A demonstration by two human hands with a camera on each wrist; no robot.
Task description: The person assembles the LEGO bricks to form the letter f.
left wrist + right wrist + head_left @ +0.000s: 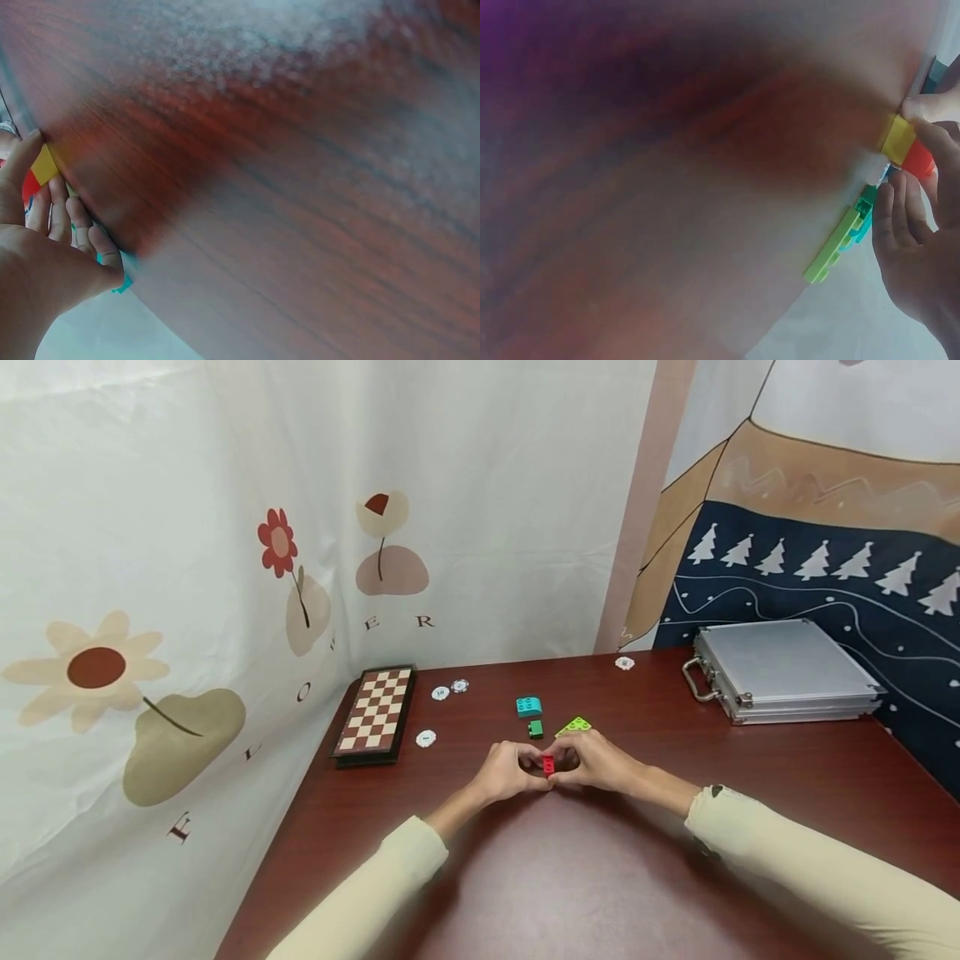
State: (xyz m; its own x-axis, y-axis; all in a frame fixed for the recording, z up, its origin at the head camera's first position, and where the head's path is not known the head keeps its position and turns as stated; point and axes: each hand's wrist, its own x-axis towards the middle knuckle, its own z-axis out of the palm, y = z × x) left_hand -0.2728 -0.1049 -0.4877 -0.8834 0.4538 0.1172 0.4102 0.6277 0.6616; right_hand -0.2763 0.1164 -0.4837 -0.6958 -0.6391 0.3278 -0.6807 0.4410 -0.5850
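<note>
A red building brick with studs is between my two hands, just over the table's middle. Both wrist views show it against a yellow brick; whether they are locked together I cannot tell. My left hand pinches the pair from the left with thumb and fingers. From the right, my right hand pinches the same bricks, its thumb and fingertips meeting those of the left. Just beyond the hands lie a small green brick, a teal brick and a lime studded piece, partly hidden by the right hand.
At the table's left edge lies a brown-and-cream chessboard. White round chips are scattered near it, one chip closest. Another chip lies at the back. A silver case rests at the back right. Printed curtains hang behind the table.
</note>
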